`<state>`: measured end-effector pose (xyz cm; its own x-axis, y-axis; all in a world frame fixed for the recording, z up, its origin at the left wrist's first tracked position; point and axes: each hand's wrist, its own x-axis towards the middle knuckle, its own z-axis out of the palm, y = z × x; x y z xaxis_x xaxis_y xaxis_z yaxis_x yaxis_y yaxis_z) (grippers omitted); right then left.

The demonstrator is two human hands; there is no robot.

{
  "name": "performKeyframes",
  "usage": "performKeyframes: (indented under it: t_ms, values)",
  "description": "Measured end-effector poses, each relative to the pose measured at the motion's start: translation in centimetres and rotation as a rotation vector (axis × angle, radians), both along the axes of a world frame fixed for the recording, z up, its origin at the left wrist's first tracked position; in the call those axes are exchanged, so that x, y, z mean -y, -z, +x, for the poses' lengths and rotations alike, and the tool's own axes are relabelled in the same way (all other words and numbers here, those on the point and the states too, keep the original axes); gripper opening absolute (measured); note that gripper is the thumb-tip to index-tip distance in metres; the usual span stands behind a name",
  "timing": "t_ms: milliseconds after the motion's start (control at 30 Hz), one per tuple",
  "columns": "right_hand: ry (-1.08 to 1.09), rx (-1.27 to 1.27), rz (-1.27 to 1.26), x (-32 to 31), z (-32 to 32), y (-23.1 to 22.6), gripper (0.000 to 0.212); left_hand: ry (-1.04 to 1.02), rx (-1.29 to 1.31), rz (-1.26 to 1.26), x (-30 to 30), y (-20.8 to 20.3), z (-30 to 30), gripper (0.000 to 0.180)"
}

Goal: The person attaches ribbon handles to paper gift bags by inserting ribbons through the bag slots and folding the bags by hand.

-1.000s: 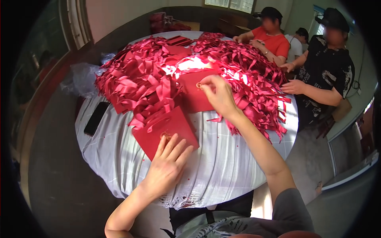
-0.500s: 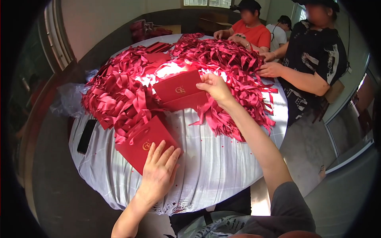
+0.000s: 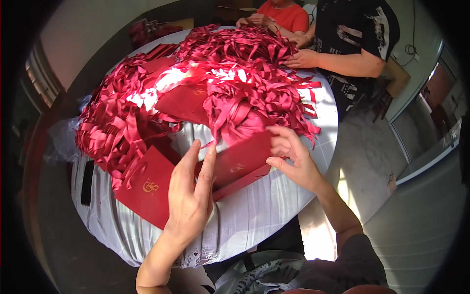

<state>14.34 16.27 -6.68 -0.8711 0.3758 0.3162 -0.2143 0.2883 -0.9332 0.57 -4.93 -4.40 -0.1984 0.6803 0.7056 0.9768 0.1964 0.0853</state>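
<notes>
My right hand (image 3: pixel 296 164) holds the right end of a red gift bag (image 3: pixel 240 164), thumb on the near side and fingers at its top edge. The bag is tilted and its gold emblem faces me. My left hand (image 3: pixel 190 193) is open, fingers stretched out, over the left end of that bag; whether it touches is hard to tell. Beside it, to the left, another red gift bag (image 3: pixel 147 188) with a gold emblem lies flat, partly covered by the hand. Farther off, a third red bag (image 3: pixel 183 102) lies among the ribbons.
Heaps of red bags with ribbon handles (image 3: pixel 240 54) cover the far side of the round table with a white cloth (image 3: pixel 117 230). A black phone-like object (image 3: pixel 87 183) lies at the left edge. Two co-workers, one in a red shirt (image 3: pixel 289 17), one in black (image 3: pixel 355 36), handle the heap.
My right hand has brought a red bag from the heap nearer to me. My left hand has lifted off the flat bag and shifted slightly. The view has tilted down.
</notes>
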Motion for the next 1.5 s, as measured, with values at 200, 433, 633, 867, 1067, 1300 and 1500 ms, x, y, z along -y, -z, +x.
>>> performKeyframes:
  t_ms: [200, 433, 633, 867, 1067, 1300, 1500]
  values:
    - [0.109, -0.182, 0.706, 0.9, -0.2, -1.3, 0.048, 0.040, 0.128, 0.016, -0.1, 0.2, 0.1, 0.053]
    - [0.015, -0.183, 0.528, 0.0, 0.0, -2.1, 0.034, 0.003, -0.158, -0.046, -0.1, -0.1, 0.4, 0.052]
    - [-0.227, -0.433, -0.348, -6.7, -4.3, -3.9, 0.030, 0.029, 0.004, -0.046, 0.5, -0.3, 0.1, 0.041]
    - [-0.119, -0.045, -0.648, -15.6, -8.8, -6.4, 0.022, 0.050, 0.131, -0.075, -2.0, -2.0, 0.3, 0.039]
    - [-0.288, 0.399, 0.061, -12.7, -9.2, -8.8, 0.021, 0.052, 0.284, -0.033, -2.7, -2.7, -0.8, 0.037]
    - [-0.232, 0.129, -0.286, -11.7, -8.2, -5.5, 0.017, -0.024, 0.121, -0.176, -2.9, -3.9, -1.5, 0.035]
    - [-0.262, -0.192, 0.193, -5.2, -5.3, -5.7, 0.016, -0.007, 0.091, -0.169, -3.4, -4.0, -0.9, 0.030]
